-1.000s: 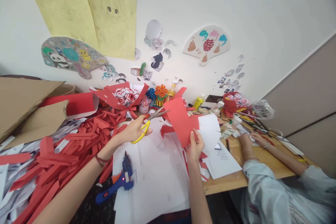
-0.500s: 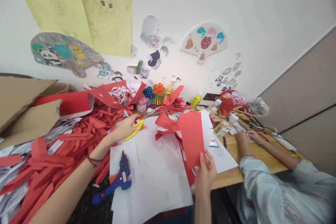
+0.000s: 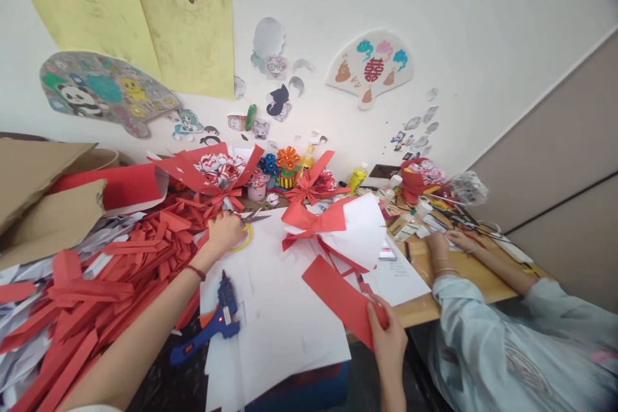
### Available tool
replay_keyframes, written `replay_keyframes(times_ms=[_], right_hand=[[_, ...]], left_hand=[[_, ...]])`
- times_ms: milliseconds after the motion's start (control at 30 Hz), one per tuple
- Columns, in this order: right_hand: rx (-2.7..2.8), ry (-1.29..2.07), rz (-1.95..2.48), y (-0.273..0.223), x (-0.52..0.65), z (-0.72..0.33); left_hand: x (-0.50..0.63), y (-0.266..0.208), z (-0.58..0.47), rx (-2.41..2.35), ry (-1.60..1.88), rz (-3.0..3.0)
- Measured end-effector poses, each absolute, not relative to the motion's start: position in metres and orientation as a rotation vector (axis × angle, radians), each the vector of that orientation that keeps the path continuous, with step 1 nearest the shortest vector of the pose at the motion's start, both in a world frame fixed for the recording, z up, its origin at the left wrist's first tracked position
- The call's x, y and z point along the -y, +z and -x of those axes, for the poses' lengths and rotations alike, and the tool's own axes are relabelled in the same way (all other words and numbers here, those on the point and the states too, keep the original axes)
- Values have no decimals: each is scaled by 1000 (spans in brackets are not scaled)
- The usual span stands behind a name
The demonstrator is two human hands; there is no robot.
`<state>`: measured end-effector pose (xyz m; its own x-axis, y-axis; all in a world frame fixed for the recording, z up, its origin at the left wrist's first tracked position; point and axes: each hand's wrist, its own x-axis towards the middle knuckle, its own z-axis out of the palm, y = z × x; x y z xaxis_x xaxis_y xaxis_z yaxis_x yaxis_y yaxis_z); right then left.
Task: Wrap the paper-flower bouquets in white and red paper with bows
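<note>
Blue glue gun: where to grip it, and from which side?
I'd take the blue glue gun by its handle, coming from the person's near left. It lies flat with the handle jutting toward that side, while the nozzle points away. A red light glows on the body, so the nozzle may be hot.

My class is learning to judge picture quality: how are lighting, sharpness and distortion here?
Head view: light is soft and even, shadows on the white paper faint; head view: the red strip has fairly clear edges, but the printed sheet is too soft to read; head view: the co-worker's shirt looks stretched and blurred toward the right edge, and the top right corner darkens.
</note>
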<state>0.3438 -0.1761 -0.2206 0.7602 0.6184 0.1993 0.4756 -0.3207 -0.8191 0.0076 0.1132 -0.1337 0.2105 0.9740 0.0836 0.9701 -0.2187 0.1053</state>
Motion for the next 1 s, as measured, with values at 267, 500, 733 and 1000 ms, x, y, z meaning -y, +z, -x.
replay_keyframes(times_ms=[267, 500, 733, 1000], right_hand=[[1087, -250, 1841, -199, 142, -320], [1096, -49, 1737, -200, 147, -305], [1098, 165, 1655, -194, 144, -301], [1087, 338, 1598, -185, 128, -300]], left_hand=[[-65, -99, -104, -1359, 496, -2852], [-76, -123, -183, -1038, 600, -2896], [-100, -125, -186, -1022, 735, -2651], [-103, -90, -168, -917, 920, -2138]])
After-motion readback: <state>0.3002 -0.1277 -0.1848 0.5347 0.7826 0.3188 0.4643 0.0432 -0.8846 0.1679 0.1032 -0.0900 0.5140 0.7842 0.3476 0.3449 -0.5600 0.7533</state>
